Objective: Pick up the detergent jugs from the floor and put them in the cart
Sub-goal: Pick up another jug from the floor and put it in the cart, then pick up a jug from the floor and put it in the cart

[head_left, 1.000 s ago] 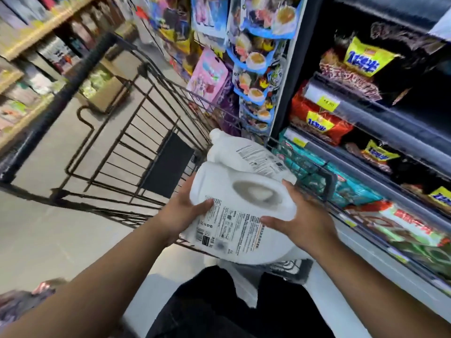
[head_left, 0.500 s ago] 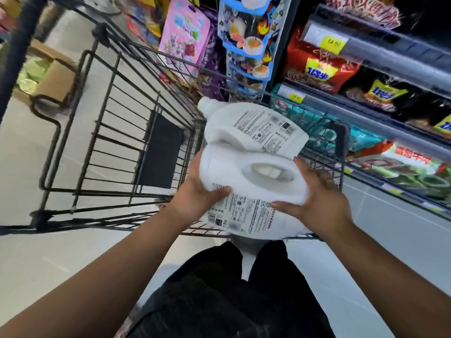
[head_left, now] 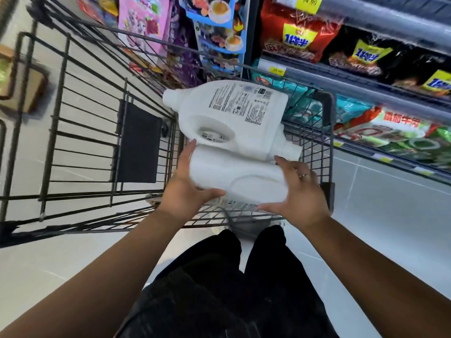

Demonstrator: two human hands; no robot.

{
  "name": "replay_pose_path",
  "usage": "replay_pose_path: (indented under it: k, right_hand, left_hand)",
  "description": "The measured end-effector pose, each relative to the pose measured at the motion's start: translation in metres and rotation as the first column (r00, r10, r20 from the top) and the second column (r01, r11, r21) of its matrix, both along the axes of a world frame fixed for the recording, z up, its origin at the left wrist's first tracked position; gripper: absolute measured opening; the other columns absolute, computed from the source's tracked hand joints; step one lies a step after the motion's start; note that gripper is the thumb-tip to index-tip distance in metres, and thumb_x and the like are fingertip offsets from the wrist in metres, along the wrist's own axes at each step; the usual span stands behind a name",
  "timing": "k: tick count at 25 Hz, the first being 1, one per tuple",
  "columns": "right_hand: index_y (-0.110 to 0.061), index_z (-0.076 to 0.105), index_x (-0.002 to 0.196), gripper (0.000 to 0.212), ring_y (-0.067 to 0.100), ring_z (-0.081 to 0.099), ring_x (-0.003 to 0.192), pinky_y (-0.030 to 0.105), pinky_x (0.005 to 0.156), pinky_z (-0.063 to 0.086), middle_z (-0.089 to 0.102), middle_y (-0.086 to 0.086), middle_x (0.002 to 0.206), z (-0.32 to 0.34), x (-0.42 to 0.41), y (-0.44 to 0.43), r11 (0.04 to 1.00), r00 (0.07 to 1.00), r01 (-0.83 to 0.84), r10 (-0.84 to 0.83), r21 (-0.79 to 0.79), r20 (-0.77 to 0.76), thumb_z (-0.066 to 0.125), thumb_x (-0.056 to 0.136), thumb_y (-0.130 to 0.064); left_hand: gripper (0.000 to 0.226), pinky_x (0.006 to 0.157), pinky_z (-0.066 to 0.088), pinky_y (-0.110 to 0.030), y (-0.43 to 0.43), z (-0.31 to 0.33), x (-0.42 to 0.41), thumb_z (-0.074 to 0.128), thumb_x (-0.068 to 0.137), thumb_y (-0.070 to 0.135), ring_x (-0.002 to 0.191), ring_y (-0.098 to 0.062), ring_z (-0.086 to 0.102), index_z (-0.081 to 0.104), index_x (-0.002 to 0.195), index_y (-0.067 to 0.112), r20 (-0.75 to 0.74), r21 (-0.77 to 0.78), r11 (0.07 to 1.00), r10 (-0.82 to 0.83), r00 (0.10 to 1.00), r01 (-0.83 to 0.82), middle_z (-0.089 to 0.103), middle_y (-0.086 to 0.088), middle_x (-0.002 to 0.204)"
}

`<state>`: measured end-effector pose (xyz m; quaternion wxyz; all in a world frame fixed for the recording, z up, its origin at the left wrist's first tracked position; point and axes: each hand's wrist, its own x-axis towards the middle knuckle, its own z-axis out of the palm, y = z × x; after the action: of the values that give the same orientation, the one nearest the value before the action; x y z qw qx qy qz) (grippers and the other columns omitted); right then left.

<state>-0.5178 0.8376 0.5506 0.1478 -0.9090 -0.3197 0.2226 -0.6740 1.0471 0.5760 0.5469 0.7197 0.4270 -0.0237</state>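
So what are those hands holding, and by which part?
The nearer white detergent jug, lying sideways: the left hand grips its base end, the right hand its cap end.

We see two jugs of white plastic: the near jug (head_left: 234,176) is smooth with a soft, matt sheen, and the far jug (head_left: 263,132) is the same. Its printed label (head_left: 240,98) lies flat and smooth; paper or film, we cannot tell. The cart (head_left: 331,142) is metal wire with a dark matt coat, and its flap panel (head_left: 138,145) looks like matt black plastic. The floor (head_left: 380,228) is pale, smooth and glossy. The snack bags (head_left: 297,32) are shiny, crinkled film. The trousers (head_left: 219,289) are matt black cloth, and the ring (head_left: 303,176) gleams like metal.
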Motion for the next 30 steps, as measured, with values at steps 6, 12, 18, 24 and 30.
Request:
replay_pose_path:
  k: [6, 12, 18, 24, 30]
  right_hand:
    - [-0.017, 0.055, 0.134, 0.067, 0.033, 0.063, 0.100, 0.044, 0.076, 0.057, 0.060, 0.014, 0.115, -0.016, -0.023, 0.070, 0.964, 0.998, -0.002, 0.019, 0.266, -0.061, 0.075, 0.070, -0.021]
    - [-0.011, 0.065, 0.119, 0.072, 0.040, 0.060, 0.100, 0.043, 0.088, 0.052, 0.064, 0.014, 0.106, -0.026, -0.010, 0.021, 0.930, 0.983, 0.181, -0.184, 0.320, -0.020, 0.075, 0.063, -0.055]
    - [-0.017, 0.059, 0.129, 0.072, 0.031, 0.055, 0.114, 0.044, 0.095, 0.049, 0.057, 0.010, 0.121, -0.015, -0.012, 0.001, 0.913, 0.953, 0.294, -0.259, 0.284, -0.155, 0.075, 0.069, -0.053]
    - [-0.019, 0.059, 0.130, 0.063, 0.026, 0.056, 0.111, 0.035, 0.096, 0.047, 0.056, 0.007, 0.120, 0.026, -0.008, -0.043, 0.860, 0.918, 0.397, -0.375, 0.321, -0.131, 0.080, 0.074, -0.040]
    - [-0.027, 0.055, 0.132, 0.060, 0.019, 0.055, 0.114, 0.032, 0.094, 0.048, 0.052, 0.002, 0.125, 0.064, 0.014, -0.136, 0.768, 0.844, 0.531, -0.515, 0.359, -0.146, 0.078, 0.077, -0.039]
  left_hand:
    - [0.097, 0.097, 0.042, -0.016, -0.031, -0.010, 0.056, 0.078, 0.075, 0.012, 0.120, -0.013, 0.056, 0.023, 0.144, 0.051, 0.061, 0.090, 0.973, -0.218, 0.974, 0.212, 0.057, 0.006, 0.130]
    - [0.085, 0.100, 0.045, -0.033, -0.021, -0.022, 0.032, 0.075, 0.084, 0.030, 0.122, -0.008, 0.047, 0.021, 0.148, 0.047, -0.016, 0.123, 0.945, -0.304, 0.953, 0.303, 0.052, 0.005, 0.134]
    - [0.089, 0.104, 0.041, -0.033, -0.031, -0.013, 0.032, 0.076, 0.083, 0.030, 0.127, -0.015, 0.048, 0.015, 0.142, 0.054, -0.004, 0.148, 0.930, -0.339, 0.941, 0.336, 0.052, -0.003, 0.139]
    - [0.089, 0.100, 0.046, -0.036, -0.048, 0.015, 0.040, 0.077, 0.082, 0.027, 0.123, -0.015, 0.052, 0.021, 0.150, 0.043, 0.008, 0.191, 0.888, -0.427, 0.904, 0.418, 0.052, 0.001, 0.137]
    - [0.073, 0.099, 0.049, -0.040, -0.109, 0.055, 0.085, 0.075, 0.084, 0.030, 0.117, -0.010, 0.053, 0.036, 0.145, 0.040, 0.080, 0.254, 0.848, -0.497, 0.864, 0.465, 0.053, 0.004, 0.139]
